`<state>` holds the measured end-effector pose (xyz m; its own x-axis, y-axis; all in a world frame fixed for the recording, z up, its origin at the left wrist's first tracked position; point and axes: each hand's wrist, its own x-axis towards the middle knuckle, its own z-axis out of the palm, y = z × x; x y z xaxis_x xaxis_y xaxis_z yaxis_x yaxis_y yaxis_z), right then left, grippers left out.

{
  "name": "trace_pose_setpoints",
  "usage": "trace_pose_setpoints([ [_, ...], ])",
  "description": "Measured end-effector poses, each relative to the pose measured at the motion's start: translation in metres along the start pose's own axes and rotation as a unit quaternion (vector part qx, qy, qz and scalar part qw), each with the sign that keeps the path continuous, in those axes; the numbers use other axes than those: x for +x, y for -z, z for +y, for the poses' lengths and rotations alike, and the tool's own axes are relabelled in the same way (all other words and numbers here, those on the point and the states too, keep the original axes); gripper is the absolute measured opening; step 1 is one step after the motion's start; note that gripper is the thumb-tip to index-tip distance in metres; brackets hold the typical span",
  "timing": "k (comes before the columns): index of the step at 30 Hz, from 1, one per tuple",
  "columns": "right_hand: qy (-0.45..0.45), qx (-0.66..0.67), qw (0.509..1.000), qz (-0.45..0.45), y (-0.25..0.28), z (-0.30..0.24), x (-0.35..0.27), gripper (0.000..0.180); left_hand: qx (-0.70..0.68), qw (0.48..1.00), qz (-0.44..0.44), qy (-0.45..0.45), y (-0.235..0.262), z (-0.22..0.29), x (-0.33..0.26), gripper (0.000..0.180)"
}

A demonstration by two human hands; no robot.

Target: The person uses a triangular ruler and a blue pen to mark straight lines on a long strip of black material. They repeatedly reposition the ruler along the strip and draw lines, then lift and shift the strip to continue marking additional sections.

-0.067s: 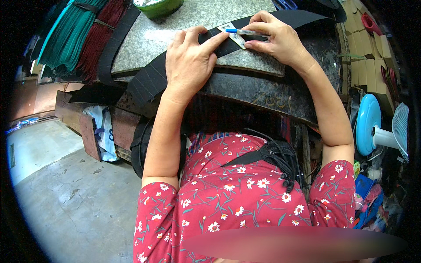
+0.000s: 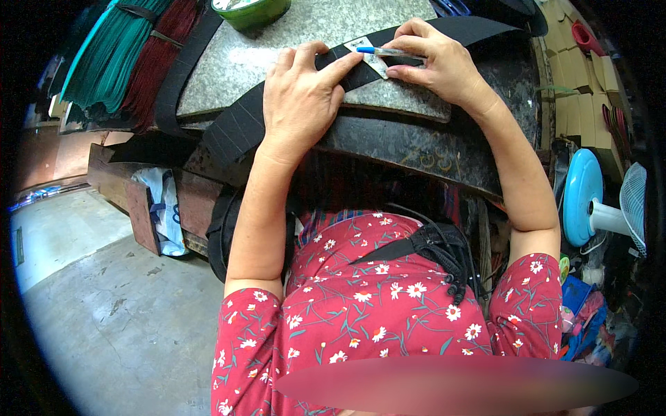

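Note:
A long black strap (image 2: 236,128) with pale cross lines lies slantwise over a grey speckled slab. Across the strap sits a small whitish flat piece (image 2: 375,65), narrow and straight-edged. My left hand (image 2: 300,90) rests on the strap, fingers apart, its index finger stretched to the edge of the whitish piece. In my right hand (image 2: 440,66) is a clear-barrelled pen (image 2: 392,52), its blue end pointing left over the whitish piece. The right thumb reaches that piece's near end. Whether the pen's writing tip touches anything is hidden by the fingers.
The stone slab (image 2: 222,76) lies on a dark worn bench (image 2: 416,156). A green round tub (image 2: 251,12) stands at its far edge. Bundled teal strips (image 2: 111,59) and maroon strips (image 2: 163,62) lie left. At right are pale boxes (image 2: 583,104) and a blue-and-white fan (image 2: 584,197).

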<state>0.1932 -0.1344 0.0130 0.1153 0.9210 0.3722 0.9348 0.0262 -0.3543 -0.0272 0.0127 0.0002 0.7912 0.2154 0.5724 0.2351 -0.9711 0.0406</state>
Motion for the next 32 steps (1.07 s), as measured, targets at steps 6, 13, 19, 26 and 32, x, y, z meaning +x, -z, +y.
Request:
trace_pose_setpoints([
  [6,-0.029,-0.012,0.999,-0.002,-0.0006,-0.0061,0.0002,0.041,-0.006,1.000,-0.008,0.007,0.0009,0.0027,0.0024,0.049],
  [13,-0.020,-0.030,0.999,-0.002,0.0001,-0.0032,0.0016,0.043,0.000,1.000,-0.003,0.019,-0.0023,0.0034,0.0012,0.049],
  [19,-0.028,-0.028,0.999,-0.007,-0.0019,-0.0028,0.0017,0.046,0.002,1.000,-0.001,0.023,-0.0029,0.0035,0.0000,0.050],
  [26,-0.041,-0.038,0.998,-0.012,-0.0017,-0.0040,0.0012,0.048,0.000,1.000,-0.002,0.024,-0.0030,0.0026,0.0009,0.050],
  [32,-0.071,-0.060,0.995,-0.035,-0.0064,-0.0016,-0.0001,0.048,0.008,1.000,-0.004,0.024,-0.0040,0.0027,-0.0007,0.051],
])
